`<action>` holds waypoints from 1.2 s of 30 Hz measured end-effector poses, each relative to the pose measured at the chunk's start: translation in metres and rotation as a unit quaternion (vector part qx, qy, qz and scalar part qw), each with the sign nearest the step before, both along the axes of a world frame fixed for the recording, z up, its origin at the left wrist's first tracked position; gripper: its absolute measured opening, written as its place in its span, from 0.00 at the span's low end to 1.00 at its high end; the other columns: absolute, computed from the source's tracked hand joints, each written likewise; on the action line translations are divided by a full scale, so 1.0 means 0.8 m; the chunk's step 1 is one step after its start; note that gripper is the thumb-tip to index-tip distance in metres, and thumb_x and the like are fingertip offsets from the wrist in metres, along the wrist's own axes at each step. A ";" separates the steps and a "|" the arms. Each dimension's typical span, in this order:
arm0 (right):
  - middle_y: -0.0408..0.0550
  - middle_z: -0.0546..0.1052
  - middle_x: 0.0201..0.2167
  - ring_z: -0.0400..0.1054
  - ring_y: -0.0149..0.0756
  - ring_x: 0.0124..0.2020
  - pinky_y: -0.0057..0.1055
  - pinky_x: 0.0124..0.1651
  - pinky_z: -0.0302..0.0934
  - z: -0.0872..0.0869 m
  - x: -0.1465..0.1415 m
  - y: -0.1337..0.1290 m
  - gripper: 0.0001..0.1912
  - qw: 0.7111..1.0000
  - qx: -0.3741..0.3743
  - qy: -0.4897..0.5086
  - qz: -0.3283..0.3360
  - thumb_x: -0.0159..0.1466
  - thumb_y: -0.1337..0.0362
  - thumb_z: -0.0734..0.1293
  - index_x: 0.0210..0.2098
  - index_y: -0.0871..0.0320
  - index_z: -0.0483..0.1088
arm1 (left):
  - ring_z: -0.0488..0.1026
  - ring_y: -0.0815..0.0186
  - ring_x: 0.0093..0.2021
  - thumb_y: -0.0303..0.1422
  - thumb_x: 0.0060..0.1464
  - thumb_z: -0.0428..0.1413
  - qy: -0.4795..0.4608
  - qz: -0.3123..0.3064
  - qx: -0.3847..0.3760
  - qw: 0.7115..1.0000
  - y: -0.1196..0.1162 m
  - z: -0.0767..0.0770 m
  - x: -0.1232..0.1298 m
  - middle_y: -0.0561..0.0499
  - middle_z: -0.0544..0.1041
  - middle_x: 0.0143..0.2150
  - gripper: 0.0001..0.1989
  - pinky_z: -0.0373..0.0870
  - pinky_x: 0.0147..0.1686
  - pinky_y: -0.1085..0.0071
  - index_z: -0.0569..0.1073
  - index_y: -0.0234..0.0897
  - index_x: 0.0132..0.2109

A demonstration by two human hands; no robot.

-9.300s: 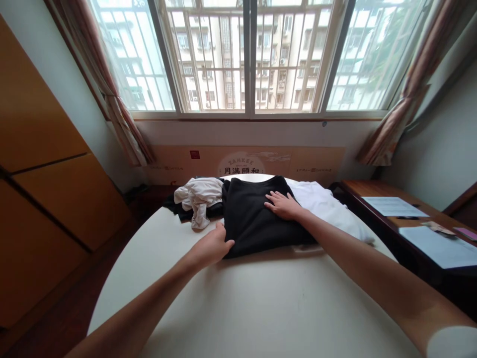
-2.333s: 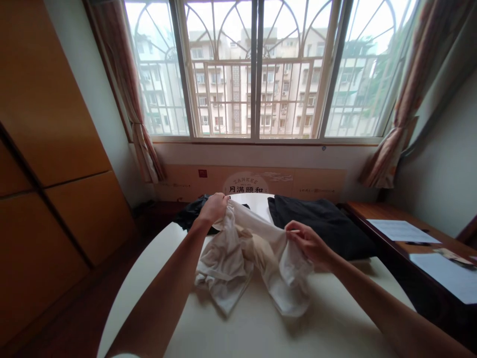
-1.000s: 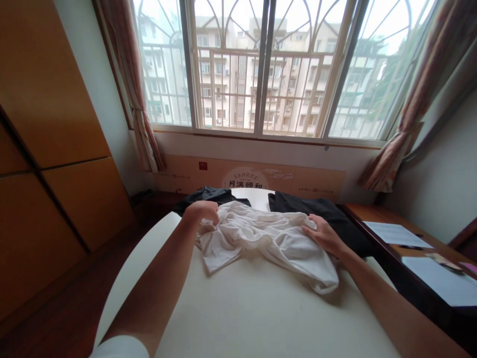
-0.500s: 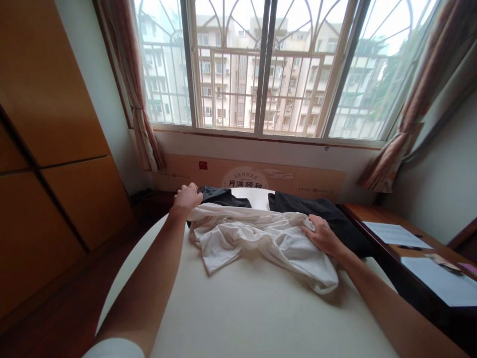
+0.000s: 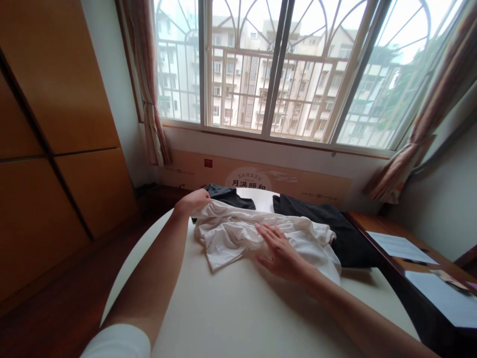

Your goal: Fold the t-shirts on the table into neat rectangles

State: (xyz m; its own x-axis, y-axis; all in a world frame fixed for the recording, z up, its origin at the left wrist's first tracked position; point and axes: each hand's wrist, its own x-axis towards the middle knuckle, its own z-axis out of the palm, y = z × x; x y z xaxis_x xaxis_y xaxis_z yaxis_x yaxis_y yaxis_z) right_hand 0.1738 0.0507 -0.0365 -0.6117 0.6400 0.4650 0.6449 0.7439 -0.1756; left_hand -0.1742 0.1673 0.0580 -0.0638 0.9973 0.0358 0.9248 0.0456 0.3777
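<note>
A crumpled white garment [image 5: 231, 238], perhaps a shirt, lies across the white round-edged table [image 5: 223, 313]. My left hand [image 5: 194, 200] is closed on its far left corner and pulls the top edge fairly straight. Over the middle of the cloth is my right hand [image 5: 279, 248], fingers stretched out and holding nothing; whether it touches the fabric I cannot tell. Behind the garment are two dark pieces of cloth: one dark cloth [image 5: 231, 197] near my left hand, and a larger black cloth [image 5: 328, 223] at the right.
To the right stands a brown wooden desk [image 5: 391, 241] with paper sheets [image 5: 402, 247] on it. A wooden cabinet [image 5: 89, 194] is at the left. Beyond the table are a printed cardboard panel [image 5: 186, 169], a barred window [image 5: 268, 74] and tied curtains [image 5: 154, 129].
My right hand has let go of the garment's right end and moved left over its middle, fingers spread. My left hand still grips the left corner. The view has shifted slightly.
</note>
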 end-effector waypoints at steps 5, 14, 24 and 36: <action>0.61 0.81 0.50 0.70 0.58 0.54 0.54 0.63 0.57 0.009 -0.059 0.011 0.24 0.997 -0.043 -0.061 -0.026 0.64 0.64 0.72 0.59 0.61 0.74 | 0.81 0.60 0.37 0.30 0.53 0.56 -0.042 0.016 0.136 0.990 0.002 0.018 0.003 0.45 0.85 0.37 0.08 0.72 0.35 0.74 0.82 0.37 0.34; 0.45 0.74 0.26 0.67 0.38 0.27 0.34 0.35 0.63 0.095 0.039 0.047 0.11 0.846 -0.347 0.400 0.064 0.58 0.53 0.69 0.28 0.54 0.73 | 0.82 0.52 0.39 0.29 0.55 0.57 -0.069 0.116 0.112 0.984 0.006 0.018 -0.005 0.36 0.83 0.35 0.09 0.72 0.37 0.67 0.82 0.30 0.38; 0.45 0.72 0.21 0.61 0.37 0.24 0.33 0.27 0.56 0.074 0.126 0.097 0.16 0.901 -0.326 0.253 -0.133 0.54 0.50 0.72 0.21 0.54 0.68 | 0.81 0.48 0.42 0.29 0.49 0.61 0.030 0.097 0.047 0.994 -0.013 0.031 0.029 0.34 0.83 0.37 0.09 0.70 0.36 0.67 0.81 0.32 0.39; 0.53 0.82 0.49 0.75 0.52 0.50 0.35 0.49 0.64 0.089 0.039 0.047 0.24 0.955 -0.151 -0.245 -0.066 0.55 0.61 0.79 0.51 0.56 0.80 | 0.75 0.56 0.37 0.50 0.38 0.72 0.091 -0.339 -0.185 0.918 -0.058 0.005 0.182 0.50 0.79 0.31 0.22 0.71 0.37 0.68 0.81 0.37 0.33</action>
State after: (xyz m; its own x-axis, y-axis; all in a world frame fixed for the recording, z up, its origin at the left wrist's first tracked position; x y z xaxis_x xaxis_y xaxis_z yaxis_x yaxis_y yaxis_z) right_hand 0.2046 0.0885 0.0343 -0.6127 0.7868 -0.0743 0.7898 0.6130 -0.0215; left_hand -0.0289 0.1206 0.0623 0.5494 0.7517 -0.3648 0.8343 -0.4701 0.2879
